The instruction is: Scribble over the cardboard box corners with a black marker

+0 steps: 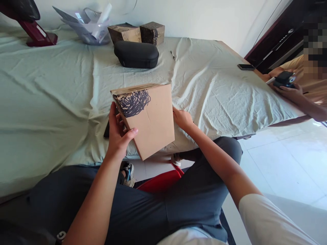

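1. The left hand [119,132] is gripping the cardboard box [154,119], its thumb lying on the broad face; firm but gentle pressure is helping.
2. The right hand [183,118] is meeting the right edge; its fingertips are hiding, so I cannot tell its grip.
3. The box is leaning at the near edge of the table [68,92], its lower corner projecting, so two-sided support is mattering.

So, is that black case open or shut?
Shut, it seems: the black case shows a smooth rounded top, with no gap along its near side.
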`<state>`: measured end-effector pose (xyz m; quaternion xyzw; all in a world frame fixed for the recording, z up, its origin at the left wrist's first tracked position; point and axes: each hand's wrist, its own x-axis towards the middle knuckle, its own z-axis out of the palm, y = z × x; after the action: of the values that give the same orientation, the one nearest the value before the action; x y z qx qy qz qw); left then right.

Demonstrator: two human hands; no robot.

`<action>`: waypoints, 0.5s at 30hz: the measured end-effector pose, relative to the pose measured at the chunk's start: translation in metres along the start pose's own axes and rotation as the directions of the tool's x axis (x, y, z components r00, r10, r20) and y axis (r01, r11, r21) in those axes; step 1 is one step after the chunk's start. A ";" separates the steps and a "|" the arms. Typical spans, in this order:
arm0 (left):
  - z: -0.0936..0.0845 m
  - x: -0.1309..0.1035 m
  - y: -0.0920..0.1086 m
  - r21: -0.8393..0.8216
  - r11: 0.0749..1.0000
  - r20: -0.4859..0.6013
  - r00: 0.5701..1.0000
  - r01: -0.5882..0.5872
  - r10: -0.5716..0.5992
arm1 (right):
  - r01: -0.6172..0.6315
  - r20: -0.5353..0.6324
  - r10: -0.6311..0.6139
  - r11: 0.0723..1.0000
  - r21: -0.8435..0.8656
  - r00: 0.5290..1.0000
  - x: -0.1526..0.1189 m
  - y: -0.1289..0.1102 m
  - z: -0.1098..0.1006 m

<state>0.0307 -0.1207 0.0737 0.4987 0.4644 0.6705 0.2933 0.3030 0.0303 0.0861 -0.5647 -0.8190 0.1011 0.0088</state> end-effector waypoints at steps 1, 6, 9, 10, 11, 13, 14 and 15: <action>0.000 0.000 0.000 0.003 1.000 -0.001 1.000 0.001 -0.001 | -0.004 0.010 0.004 1.000 -0.015 1.000 0.001 -0.001 0.001; 0.001 0.000 0.001 -0.001 1.000 -0.013 1.000 -0.002 0.002 | -0.025 0.045 0.027 0.999 -0.039 0.999 0.002 -0.011 -0.007; 0.001 -0.001 0.001 0.016 1.000 -0.007 1.000 -0.015 0.015 | -0.050 0.104 0.056 0.997 -0.057 0.993 -0.005 -0.008 -0.022; 0.001 -0.001 0.001 0.025 0.999 0.000 1.000 -0.020 0.020 | -0.054 0.132 0.061 0.997 -0.056 0.989 -0.008 -0.005 -0.028; 0.000 -0.002 0.001 0.034 0.999 0.007 1.000 -0.024 0.024 | -0.052 0.163 0.060 0.997 -0.049 0.985 -0.012 0.000 -0.034; 0.000 -0.003 0.001 0.043 0.998 0.020 0.999 -0.037 0.036 | -0.035 0.220 0.036 0.999 -0.008 0.975 -0.017 0.013 -0.044; 0.000 -0.003 0.001 0.047 0.998 0.028 0.999 -0.048 0.047 | -0.029 0.247 0.019 0.999 0.036 0.969 -0.019 0.020 -0.048; 0.001 -0.004 0.002 0.052 0.997 0.036 0.998 -0.060 0.058 | -0.031 0.262 0.001 0.994 0.109 0.965 -0.020 0.027 -0.051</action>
<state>0.0330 -0.1249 0.0743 0.5311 0.4619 0.6578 0.2680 0.3415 0.0286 0.1331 -0.5517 -0.8015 0.2206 -0.0682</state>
